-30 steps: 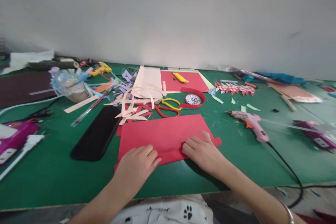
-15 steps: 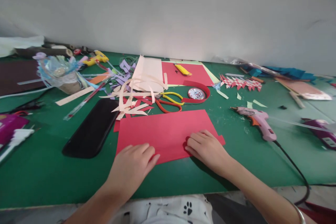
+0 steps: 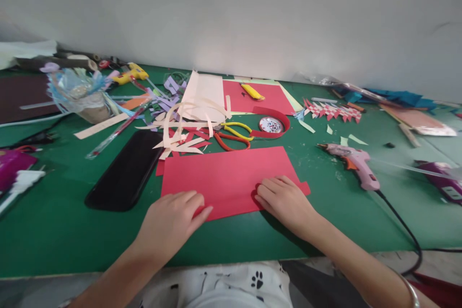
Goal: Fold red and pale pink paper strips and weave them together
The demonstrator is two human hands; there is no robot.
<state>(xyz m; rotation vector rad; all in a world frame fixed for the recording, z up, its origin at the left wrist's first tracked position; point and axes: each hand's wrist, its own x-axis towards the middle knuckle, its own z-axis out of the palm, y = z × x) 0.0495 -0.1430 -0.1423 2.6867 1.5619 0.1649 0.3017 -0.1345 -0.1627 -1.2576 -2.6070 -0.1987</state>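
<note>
The red sheet lies flat on the green table, just in front of the scissors, little changed from half a second ago. Both hands stay pressed on its near folded edge: left hand flat, fingers spread; right hand flat, fingers slightly curled, gripping nothing.

A single head-worn camera looks forward and down from the person's seat at the near edge of the green table, facing a pale wall that closes off the far side. It sits close: both forearms enter from the bottom edge, the left hand and right hand low in the centre. With only this one view, nothing is shared with another.
</note>
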